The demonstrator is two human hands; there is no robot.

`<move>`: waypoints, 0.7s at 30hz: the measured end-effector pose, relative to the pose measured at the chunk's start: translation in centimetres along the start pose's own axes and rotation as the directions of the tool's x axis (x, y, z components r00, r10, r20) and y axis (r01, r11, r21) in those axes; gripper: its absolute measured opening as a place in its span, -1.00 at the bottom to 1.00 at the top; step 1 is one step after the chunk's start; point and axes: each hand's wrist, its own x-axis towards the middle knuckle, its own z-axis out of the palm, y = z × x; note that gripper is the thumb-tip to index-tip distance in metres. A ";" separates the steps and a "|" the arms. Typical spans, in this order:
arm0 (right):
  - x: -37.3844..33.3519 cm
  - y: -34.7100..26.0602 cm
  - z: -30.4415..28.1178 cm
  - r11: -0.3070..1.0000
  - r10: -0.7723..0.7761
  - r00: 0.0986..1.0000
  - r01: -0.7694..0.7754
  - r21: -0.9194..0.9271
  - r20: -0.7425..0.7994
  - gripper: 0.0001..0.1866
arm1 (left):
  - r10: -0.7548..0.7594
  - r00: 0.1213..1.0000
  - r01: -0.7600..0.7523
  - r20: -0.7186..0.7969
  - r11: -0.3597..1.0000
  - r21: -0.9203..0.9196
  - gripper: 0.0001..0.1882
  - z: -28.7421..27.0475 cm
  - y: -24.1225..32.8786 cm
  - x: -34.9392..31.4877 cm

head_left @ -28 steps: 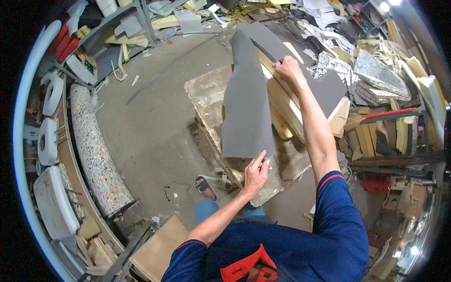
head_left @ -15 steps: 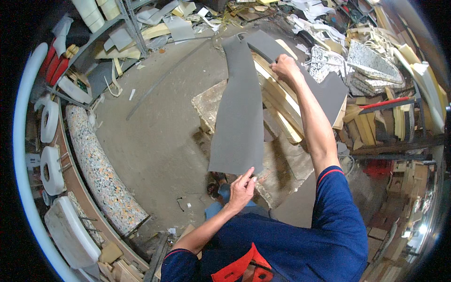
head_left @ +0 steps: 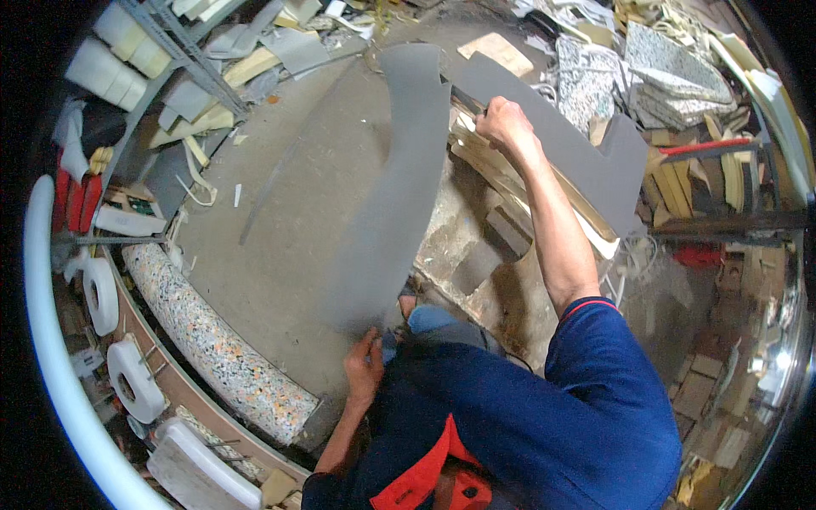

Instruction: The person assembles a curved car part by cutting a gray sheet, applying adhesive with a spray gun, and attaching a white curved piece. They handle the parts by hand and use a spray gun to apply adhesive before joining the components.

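A long grey sheet [head_left: 406, 153] stretches from the far middle toward me, its near end smeared by motion. My left hand [head_left: 364, 367] pinches the near corner of this sheet, low and left of my body. Farther off, my right hand [head_left: 507, 126] is a closed fist at the upper end of long cream strips [head_left: 489, 166]. What sits inside that fist is hidden. Right of the strips lies another broad grey piece [head_left: 552, 110] with a notched edge; whether it joins the first at the far end I cannot tell.
A speckled foam roll [head_left: 221, 340] lies along the left, beside white seat-shaped parts [head_left: 136, 382]. Foam offcuts fill a metal rack [head_left: 183, 59] at far left. Speckled foam slabs [head_left: 676, 76] and scraps pile up at far right. A stained board [head_left: 467, 263] lies below the sheets.
My left hand has moved left and nearer me, swinging the grey sheet's near end left. The cream strips now lie more slanted to the right. The view has shifted too.
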 end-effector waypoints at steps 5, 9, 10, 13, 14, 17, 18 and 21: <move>-0.2 -1.5 0.7 0.995 0.093 0.995 -0.092 0.045 -0.028 -0.61 | 0.039 0.996 -0.047 0.082 0.994 0.100 -0.72 -5.2 -2.1 4.5; -0.9 -3.7 1.1 0.983 0.181 0.980 -0.177 0.050 -0.079 -0.62 | 0.101 0.975 -0.131 0.199 0.981 0.142 -0.72 -9.9 -5.2 9.7; -0.8 -4.5 1.1 0.977 0.210 0.973 -0.204 0.064 -0.095 -0.62 | 0.115 0.967 -0.153 0.228 0.976 0.158 -0.72 -11.3 -6.2 11.4; -0.9 -6.8 1.7 0.942 0.331 0.939 -0.323 0.089 -0.091 -0.63 | 0.193 0.927 -0.222 0.321 0.974 0.054 -0.72 -15.6 -9.3 16.8; -0.9 -7.7 2.0 0.928 0.367 0.923 -0.356 0.109 -0.116 -0.63 | 0.213 0.906 -0.243 0.366 0.969 0.037 -0.72 -17.1 -10.1 18.6; 0.1 -9.9 1.8 0.862 0.484 0.872 -0.461 0.210 -0.070 -0.63 | 0.277 0.847 -0.315 0.454 0.949 0.007 -0.71 -21.2 -12.1 24.4; 0.4 -10.7 2.0 0.876 0.472 0.872 -0.447 0.182 -0.129 -0.64 | 0.321 0.833 -0.356 0.451 0.935 -0.007 -0.71 -22.5 -12.5 26.2; 1.4 -12.2 2.1 0.894 0.448 0.866 -0.425 0.142 -0.221 -0.64 | 0.382 0.806 -0.428 0.452 0.904 -0.002 -0.71 -25.3 -13.0 32.0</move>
